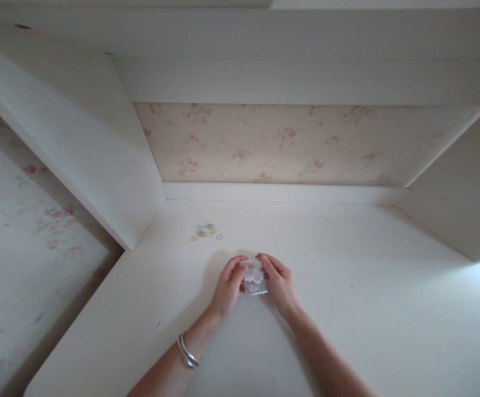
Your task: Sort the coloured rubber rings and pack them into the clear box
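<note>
Between my two hands is a small clear plastic box [255, 285], with a few small pale shapes showing through it that I cannot make out. My left hand [228, 280] grips its left side, thumb on top and fingers curled around the edge. On the other side my right hand [278, 280] holds the right edge, its fingers bent over the far corner. Beyond my left hand, a loose cluster of small coloured rubber bands [205, 231] lies on the white desk top [339, 320].
White side panels [95, 138] and a shelf [265, 33] frame the desk at left, right and above. Flowered wallpaper [265, 143] covers the back wall. A small dark mark [158, 324] shows on the desk at left. Two silver bangles [188, 351] circle my left wrist.
</note>
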Tool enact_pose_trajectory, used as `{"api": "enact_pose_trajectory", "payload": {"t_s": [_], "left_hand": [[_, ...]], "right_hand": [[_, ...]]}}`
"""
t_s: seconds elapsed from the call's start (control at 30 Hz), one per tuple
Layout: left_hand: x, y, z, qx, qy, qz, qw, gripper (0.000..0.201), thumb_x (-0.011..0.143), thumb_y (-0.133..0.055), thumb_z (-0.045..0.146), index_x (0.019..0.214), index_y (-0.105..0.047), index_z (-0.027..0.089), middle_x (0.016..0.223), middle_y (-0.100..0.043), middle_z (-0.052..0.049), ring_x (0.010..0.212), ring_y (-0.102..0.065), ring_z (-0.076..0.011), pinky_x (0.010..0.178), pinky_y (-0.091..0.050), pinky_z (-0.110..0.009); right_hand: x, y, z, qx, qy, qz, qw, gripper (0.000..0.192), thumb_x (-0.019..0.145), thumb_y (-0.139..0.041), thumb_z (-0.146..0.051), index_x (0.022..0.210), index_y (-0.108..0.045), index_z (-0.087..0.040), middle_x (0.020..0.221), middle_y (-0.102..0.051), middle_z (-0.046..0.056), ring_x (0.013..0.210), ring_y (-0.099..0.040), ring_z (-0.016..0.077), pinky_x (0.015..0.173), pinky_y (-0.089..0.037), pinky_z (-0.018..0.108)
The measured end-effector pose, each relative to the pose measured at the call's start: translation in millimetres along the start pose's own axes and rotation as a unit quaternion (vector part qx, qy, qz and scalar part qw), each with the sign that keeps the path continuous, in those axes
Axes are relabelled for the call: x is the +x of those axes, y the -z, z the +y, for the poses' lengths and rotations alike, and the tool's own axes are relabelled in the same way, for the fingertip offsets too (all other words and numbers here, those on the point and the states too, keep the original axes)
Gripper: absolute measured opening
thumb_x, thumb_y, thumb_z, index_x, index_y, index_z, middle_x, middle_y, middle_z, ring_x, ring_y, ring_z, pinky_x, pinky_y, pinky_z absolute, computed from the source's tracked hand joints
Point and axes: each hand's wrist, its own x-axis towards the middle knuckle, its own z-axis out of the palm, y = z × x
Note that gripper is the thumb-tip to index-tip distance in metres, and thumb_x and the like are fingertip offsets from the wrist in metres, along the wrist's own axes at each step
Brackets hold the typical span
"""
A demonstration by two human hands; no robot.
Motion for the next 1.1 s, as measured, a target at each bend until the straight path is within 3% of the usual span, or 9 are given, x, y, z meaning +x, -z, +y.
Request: {"api": "enact_pose_trajectory", "payload": {"t_s": [0.63, 1.1], "left_hand": [[1.1, 0.6, -0.4, 0.004, 0.012, 0.006, 1.000, 0.046, 0.081, -0.057, 0.050, 0.115, -0.053, 0.019, 0.105, -0.066, -0.010, 0.084, -0.064, -0.0212, 0.059, -0.049, -0.025], [-0.2, 0.9, 3.0, 0.002, 0.011, 0.003, 1.000, 0.041, 0.080, -0.057, 0.052, 0.106, -0.057, 0.019, 0.101, -0.066, -0.007, 0.080, -0.063, -0.0182, 0.058, -0.047, -0.023]], "right_hand": [[-2.0, -2.8, -8.1, 0.045, -0.026, -0.015, 0.999, 0.044, 0.070, -0.068, -0.055, 0.089, -0.071, -0.016, 0.073, -0.065, 0.003, 0.060, -0.052, 0.0129, 0.055, -0.038, 0.024], [-1.1, -1.2, -3.1, -0.005, -0.005, -0.006, 1.000, 0.048, 0.072, -0.065, -0.057, 0.091, -0.070, -0.014, 0.071, -0.064, 0.004, 0.060, -0.050, 0.0135, 0.054, -0.037, 0.024]]}}
